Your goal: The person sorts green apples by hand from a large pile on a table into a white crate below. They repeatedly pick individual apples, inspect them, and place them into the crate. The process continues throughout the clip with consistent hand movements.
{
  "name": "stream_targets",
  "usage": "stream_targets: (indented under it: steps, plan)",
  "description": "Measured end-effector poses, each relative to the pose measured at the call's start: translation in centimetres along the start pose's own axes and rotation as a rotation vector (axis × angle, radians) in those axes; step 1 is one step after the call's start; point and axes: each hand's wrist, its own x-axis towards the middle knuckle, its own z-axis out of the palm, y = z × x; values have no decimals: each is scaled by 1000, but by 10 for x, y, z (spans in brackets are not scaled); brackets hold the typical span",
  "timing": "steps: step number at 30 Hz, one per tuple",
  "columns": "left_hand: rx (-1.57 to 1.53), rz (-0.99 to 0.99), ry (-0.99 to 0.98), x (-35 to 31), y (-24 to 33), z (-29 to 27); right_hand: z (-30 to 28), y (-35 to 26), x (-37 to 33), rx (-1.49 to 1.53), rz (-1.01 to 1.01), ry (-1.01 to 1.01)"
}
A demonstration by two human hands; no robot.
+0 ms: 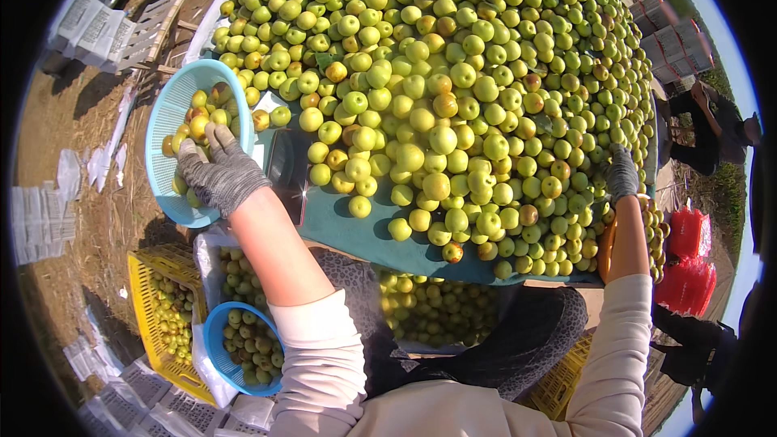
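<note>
A large heap of green jujubes (486, 89), some with brown patches, covers the blue-green table top (348, 222) in front of me. My left hand (217, 170), in a grey glove, is over the light blue basket (184, 81) at the table's left edge. Its fingers are spread above the browner jujubes (198, 125) inside, and I see nothing gripped in them. Far to the right, my right hand (622, 174), gloved alike, touches the heap's edge. Its fingers are partly hidden, so whether they hold a jujube does not show.
A dark flat device (287, 166) lies beside the basket. Lower left are a yellow crate (146, 307) and a blue bowl (214, 340) of jujubes. More jujubes (437, 307) sit below the table between my knees. Red bags (686, 283) and people in dark clothes (704, 125) are at right.
</note>
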Motion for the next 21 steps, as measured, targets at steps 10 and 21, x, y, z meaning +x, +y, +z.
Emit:
stream_targets:
  steps: [10,21]
  plan:
    - [-46,-485,-333,-72,-40,16,-14,-44,-1,1545,336,321]
    - [-58,-636,-399,-90,-53,14,-174,-400,-191,1480,-806,-608]
